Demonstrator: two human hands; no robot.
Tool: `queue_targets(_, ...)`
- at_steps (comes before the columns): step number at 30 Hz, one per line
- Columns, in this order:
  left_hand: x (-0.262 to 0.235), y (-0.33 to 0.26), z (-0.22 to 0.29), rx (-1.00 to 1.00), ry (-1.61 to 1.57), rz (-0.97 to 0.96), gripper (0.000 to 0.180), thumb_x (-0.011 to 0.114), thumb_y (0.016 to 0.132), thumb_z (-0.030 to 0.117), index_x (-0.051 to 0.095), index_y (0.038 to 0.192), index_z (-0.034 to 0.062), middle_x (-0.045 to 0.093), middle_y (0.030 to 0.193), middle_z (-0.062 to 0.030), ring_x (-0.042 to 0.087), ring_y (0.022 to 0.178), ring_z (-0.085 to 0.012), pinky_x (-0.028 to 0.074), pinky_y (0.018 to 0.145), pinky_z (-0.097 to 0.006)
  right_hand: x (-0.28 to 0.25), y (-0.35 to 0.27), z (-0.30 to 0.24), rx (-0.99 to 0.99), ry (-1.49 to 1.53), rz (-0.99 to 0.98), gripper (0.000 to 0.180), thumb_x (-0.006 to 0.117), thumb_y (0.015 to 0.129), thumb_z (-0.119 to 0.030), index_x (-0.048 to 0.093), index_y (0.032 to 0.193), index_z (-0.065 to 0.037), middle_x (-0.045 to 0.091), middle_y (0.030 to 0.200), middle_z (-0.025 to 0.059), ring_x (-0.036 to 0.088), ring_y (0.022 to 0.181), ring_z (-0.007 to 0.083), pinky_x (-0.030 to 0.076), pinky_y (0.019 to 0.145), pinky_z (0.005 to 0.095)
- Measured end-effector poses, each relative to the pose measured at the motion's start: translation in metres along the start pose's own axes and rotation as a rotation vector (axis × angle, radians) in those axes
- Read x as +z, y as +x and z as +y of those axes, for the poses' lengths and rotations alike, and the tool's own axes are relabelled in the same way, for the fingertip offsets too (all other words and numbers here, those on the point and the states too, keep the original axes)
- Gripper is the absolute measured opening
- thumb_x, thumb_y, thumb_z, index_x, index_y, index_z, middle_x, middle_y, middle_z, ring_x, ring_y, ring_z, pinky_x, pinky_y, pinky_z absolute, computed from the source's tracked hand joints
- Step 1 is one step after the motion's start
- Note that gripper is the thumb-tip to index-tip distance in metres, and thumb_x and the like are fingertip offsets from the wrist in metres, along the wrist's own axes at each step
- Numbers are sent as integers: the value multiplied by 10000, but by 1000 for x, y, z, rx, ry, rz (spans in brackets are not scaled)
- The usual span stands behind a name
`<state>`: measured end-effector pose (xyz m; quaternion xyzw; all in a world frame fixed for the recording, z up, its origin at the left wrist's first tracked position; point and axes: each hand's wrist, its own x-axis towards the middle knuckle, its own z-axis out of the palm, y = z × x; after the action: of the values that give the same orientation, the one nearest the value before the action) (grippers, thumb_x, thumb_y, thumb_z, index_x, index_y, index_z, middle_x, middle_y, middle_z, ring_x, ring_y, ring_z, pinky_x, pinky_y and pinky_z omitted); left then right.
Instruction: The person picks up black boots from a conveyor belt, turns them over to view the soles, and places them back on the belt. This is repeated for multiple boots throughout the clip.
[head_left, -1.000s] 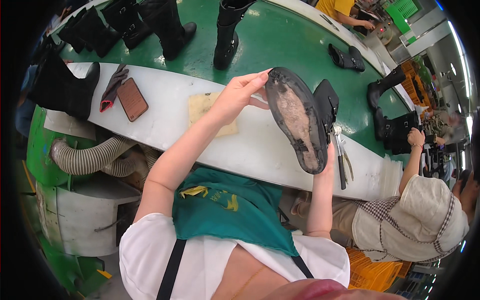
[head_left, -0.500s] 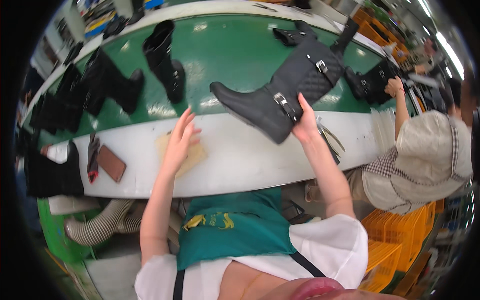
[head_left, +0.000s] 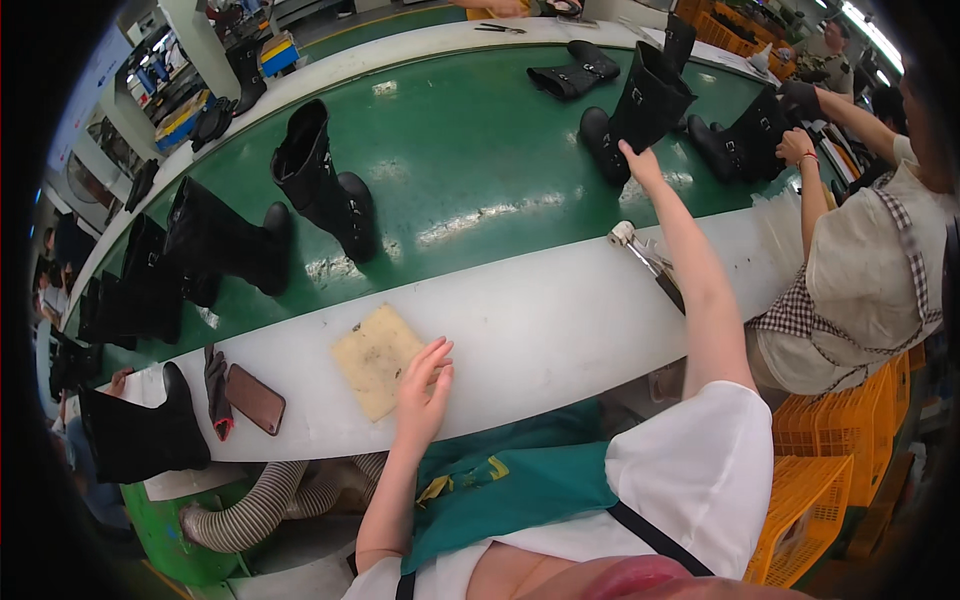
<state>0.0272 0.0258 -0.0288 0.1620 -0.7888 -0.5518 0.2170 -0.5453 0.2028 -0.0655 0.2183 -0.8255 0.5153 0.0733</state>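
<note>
My right hand reaches far forward and grips the heel side of a black boot with buckled straps. That boot stands upright on the green surface, its toe pointing left. My left hand is empty, fingers stretched out, over the right edge of a stained yellow pad on the white table. Beneath my right forearm lies a metal hand tool with dark handles.
Several black boots stand left on the green surface, one boot nearer the middle. A phone, a dark glove and another boot lie at the table's left end. A co-worker handles a boot at right, near orange crates.
My right hand has carried the boot from above the table's edge forward and right, turning it upright onto the green surface. My left hand has drawn back toward me.
</note>
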Motion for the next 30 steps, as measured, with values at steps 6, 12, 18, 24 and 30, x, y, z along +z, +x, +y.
queue_targets(6, 4, -5, 3, 8, 136, 61, 281, 550, 895, 61, 604, 1168, 27, 561, 1239, -142, 610, 977, -192, 522, 806, -301, 4, -109, -98, 306, 504, -101, 870, 593, 884, -267, -8, 1488, -91, 429, 1372, 212, 530, 1162, 302, 413, 967, 379)
queue_targets(12, 11, -4, -4, 192, 278, 86, 236, 566, 885, 69, 635, 1108, 37, 622, 1139, -126, 640, 904, -212, 518, 777, -288, 14, -298, -192, 101, 664, -682, 575, 487, 925, -112, 263, 1455, -91, 550, 1260, 168, 601, 1061, 224, 453, 932, 331)
queue_targets(18, 7, -9, -2, 231, 317, 77, 219, 570, 873, 59, 651, 1075, 44, 645, 1072, -117, 637, 848, -215, 503, 775, -298, 19, -344, -196, 71, 513, -586, 317, 458, 918, -50, 578, 1205, 6, 630, 1145, 128, 606, 1051, 178, 459, 924, 306)
queue_targets(24, 7, -10, -4, 228, 330, 66, 213, 548, 896, 66, 650, 1081, 43, 648, 1029, -128, 619, 837, -211, 499, 755, -285, -22, -330, -151, 103, 445, -342, 281, 486, 923, -48, 589, 1173, 27, 643, 1101, 118, 634, 972, 186, 499, 867, 300)
queue_targets(30, 8, -12, -2, 185, 306, 90, 202, 566, 871, 65, 659, 1050, 55, 657, 996, -125, 629, 838, -235, 502, 763, -308, -77, -329, -149, -199, -348, -1, 261, 546, 855, -19, 644, 1096, -52, 644, 1077, 108, 621, 947, 279, 488, 842, 329)
